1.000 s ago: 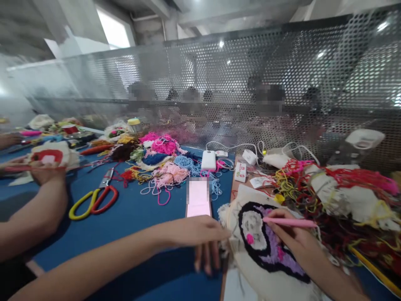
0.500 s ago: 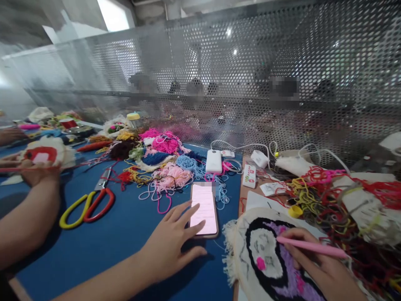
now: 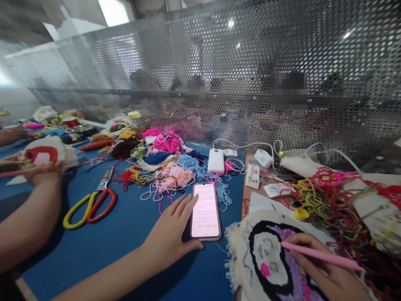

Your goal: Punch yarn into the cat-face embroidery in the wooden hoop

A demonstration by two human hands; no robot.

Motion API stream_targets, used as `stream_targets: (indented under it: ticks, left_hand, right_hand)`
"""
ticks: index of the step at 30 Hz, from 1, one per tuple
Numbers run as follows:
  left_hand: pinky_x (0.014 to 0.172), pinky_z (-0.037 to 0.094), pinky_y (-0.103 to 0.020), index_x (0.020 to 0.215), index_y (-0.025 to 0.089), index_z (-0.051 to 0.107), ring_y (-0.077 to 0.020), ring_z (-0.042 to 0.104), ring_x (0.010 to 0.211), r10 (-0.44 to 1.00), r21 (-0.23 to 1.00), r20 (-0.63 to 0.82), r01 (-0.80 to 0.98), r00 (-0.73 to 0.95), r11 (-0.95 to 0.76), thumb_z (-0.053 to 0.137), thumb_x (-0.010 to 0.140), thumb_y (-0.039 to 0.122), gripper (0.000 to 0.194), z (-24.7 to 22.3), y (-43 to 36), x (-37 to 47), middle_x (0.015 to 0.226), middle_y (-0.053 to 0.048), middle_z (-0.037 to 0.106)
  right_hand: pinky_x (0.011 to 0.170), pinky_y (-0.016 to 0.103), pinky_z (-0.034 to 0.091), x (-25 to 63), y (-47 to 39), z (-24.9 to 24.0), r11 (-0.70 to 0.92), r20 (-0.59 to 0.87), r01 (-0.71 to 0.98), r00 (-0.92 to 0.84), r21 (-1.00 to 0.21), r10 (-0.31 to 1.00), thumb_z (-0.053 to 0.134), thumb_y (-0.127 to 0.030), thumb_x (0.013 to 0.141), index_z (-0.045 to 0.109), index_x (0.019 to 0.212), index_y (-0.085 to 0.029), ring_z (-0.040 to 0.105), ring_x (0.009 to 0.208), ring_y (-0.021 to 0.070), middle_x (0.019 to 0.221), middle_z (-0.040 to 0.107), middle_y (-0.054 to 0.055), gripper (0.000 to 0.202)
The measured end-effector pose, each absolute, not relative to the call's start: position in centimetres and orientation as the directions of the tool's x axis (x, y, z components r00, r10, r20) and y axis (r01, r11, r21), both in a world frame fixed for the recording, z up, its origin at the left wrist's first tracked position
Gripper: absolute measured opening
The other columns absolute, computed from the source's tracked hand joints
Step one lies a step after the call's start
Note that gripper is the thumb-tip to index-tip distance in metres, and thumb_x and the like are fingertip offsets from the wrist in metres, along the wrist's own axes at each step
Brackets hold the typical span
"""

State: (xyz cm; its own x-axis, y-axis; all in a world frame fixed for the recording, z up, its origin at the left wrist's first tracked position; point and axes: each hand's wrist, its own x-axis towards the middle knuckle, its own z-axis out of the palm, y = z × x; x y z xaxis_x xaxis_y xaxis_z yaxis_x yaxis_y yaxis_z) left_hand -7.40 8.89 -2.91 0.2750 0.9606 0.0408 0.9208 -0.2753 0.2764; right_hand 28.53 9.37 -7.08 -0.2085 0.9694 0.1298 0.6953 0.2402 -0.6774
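Note:
My left hand [image 3: 171, 230] lies over the left side of a phone [image 3: 205, 215] with a lit, text-filled screen. Its fingers are stretched out, one fingertip over the screen and the thumb by the lower edge. In my right hand [image 3: 328, 274] is a pink punch needle [image 3: 324, 255], its tip end at the yarn picture. That picture, a white face with black outline, purple yarn and a pink cheek, is on fringed cloth [image 3: 244, 255] in a round hoop. The hoop's lower part runs out of view.
Large scissors [image 3: 100, 205] with yellow and red handles lie at left, near another person's arm [image 3: 40, 205]. Yarn heaps [image 3: 175, 175] line the back, beside a white power bank [image 3: 216, 161]. More tangled yarn [image 3: 326, 196] lies at right. A perforated metal screen [image 3: 200, 62] stands behind.
My left hand's fingers have drawn back toward the phone's left edge, uncovering more of the screen. The view has shifted slightly. My right hand keeps hold of the punch needle at the cloth.

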Motion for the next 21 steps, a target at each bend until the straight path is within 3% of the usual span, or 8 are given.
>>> stream_targets:
  ticks: [4,10,13,17,21]
  left_hand:
    - [0.106,0.03,-0.05,0.145,0.024,-0.009,-0.0328,0.021,0.137,0.957,0.381,-0.04,0.889,0.288,-0.252,0.061,0.069,0.06,0.11,-2.4,9.4,-7.8,0.152,-0.011,0.019]
    - [0.106,0.03,-0.05,0.143,0.025,-0.018,-0.0313,0.023,0.136,0.935,0.48,-0.062,0.832,0.349,-0.279,0.067,0.067,0.055,0.117,-1.6,9.9,-8.0,0.152,-0.013,0.018]
    - [0.105,0.029,-0.053,0.144,0.026,-0.011,-0.0331,0.023,0.136,0.936,0.455,-0.11,0.854,0.335,-0.252,0.064,0.07,0.056,0.11,-1.8,10.0,-8.1,0.15,-0.014,0.023]
    - [0.105,0.025,-0.058,0.144,0.032,0.018,-0.0355,0.018,0.137,0.92,0.376,-0.178,0.888,0.349,-0.264,0.055,0.073,0.063,0.086,-2.0,9.9,-8.2,0.151,-0.01,0.018]
    - [0.103,0.026,-0.059,0.138,0.038,0.032,-0.0369,0.019,0.137,0.916,0.36,-0.19,0.893,0.354,-0.27,0.054,0.075,0.062,0.07,-1.8,9.8,-8.2,0.151,-0.009,0.019]
  right_hand:
    - [0.08,0.025,0.053,28.6,9.4,-7.4,0.265,0.135,0.689,-0.238,-0.674,0.962,0.05,-0.039,0.085,0.06,0.098,-0.026,0.064,0.092,0.0205,0.1,0.065,0.004,0.021]
    - [0.079,0.025,0.053,28.9,9.4,-7.6,0.273,0.117,0.706,-0.261,-0.654,0.958,0.049,-0.036,0.086,0.059,0.101,-0.027,0.063,0.095,0.0213,0.101,0.066,0.004,0.02]
    - [0.078,0.025,0.054,28.8,9.4,-7.3,0.276,0.127,0.705,-0.257,-0.653,0.958,0.05,-0.036,0.085,0.061,0.099,-0.027,0.064,0.092,0.0205,0.1,0.066,0.003,0.019]
    - [0.083,0.028,0.053,28.5,9.3,-6.7,0.281,0.137,0.689,-0.257,-0.669,0.957,0.052,-0.038,0.084,0.061,0.097,-0.027,0.064,0.093,0.0216,0.099,0.068,0.003,0.02]
    - [0.083,0.029,0.053,28.2,9.2,-6.3,0.256,0.135,0.68,-0.226,-0.687,0.965,0.051,-0.039,0.084,0.063,0.095,-0.027,0.065,0.093,0.0222,0.099,0.068,0.004,0.02]
